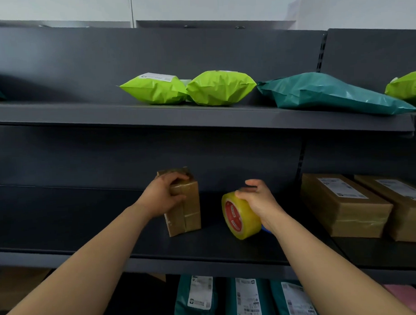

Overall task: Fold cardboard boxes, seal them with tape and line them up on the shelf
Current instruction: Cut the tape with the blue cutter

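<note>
Dark shelving unit, viewed head-on. The middle shelf (74,218) holds the work items. The left hand (163,197), forearm entering from 7 o'clock, grips the cardboard box (189,214): fingers (179,176) clamped over its top end, thumb on the near face. We see the box upright on end on the middle shelf, at about 7 o'clock from frame centre, clear tape along its seam. At 12 o'clock from it, on the upper shelf (59,110), lie two lime-green mailers (154,91), side by side and touching. At 6 o'clock, below the middle shelf, stand teal parcels (195,299) with white labels. At 3 o'clock from the box, near but apart, is the tape roll (242,217), on edge, red core facing left. The right hand (260,202) holds it from above, fingers curled on the rim, one finger lifted; we cannot tell whether the roll bears on the shelf. A teal mailer (329,94) lies at 2 o'clock. Two labelled boxes (345,204) sit at 3 o'clock, side by side.
</note>
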